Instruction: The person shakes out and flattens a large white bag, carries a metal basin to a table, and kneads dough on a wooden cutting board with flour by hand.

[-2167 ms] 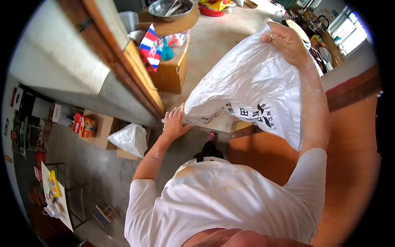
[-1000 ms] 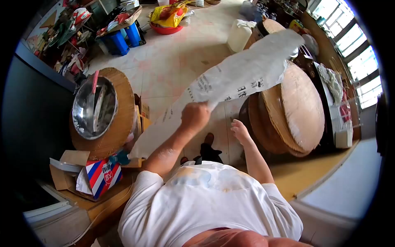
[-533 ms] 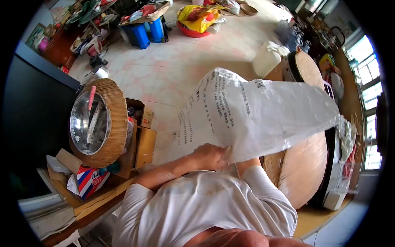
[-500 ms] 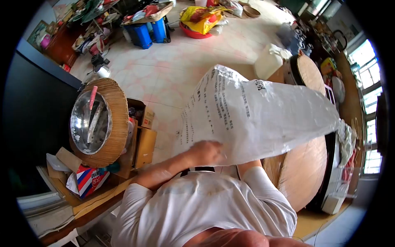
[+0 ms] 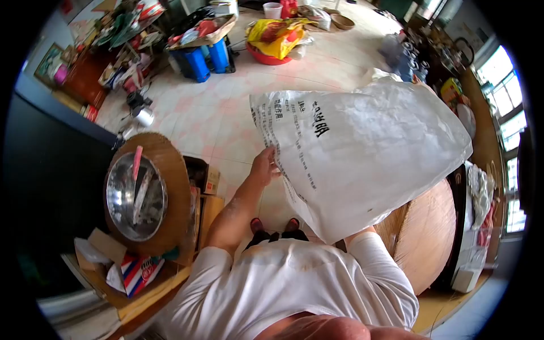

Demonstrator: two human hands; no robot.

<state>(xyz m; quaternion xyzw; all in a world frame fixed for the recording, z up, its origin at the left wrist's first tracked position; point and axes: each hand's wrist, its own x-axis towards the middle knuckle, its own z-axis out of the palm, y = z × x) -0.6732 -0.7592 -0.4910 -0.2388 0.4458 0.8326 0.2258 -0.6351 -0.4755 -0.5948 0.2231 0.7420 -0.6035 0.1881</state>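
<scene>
The left arm [image 5: 229, 214] stretches forward, left hand [image 5: 265, 166] with fingers curled. The right forearm [image 5: 361, 232] is mostly hidden.

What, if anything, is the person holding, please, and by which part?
A printed white plastic bag. The left hand is at its left edge, grip unclear; the right arm goes behind the bag, so its hold cannot be told.

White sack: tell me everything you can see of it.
The white sack looks like thin, slightly glossy plastic, creased all over. Black printed characters, large and small, run down its left part; the rest looks mostly plain. It is spread in the air before the person's torso, slanted, one corner pointing down toward the shirt. The left hand is at its left edge; the grip is unclear. The right arm passes behind it. Whether it holds anything is hidden.
</scene>
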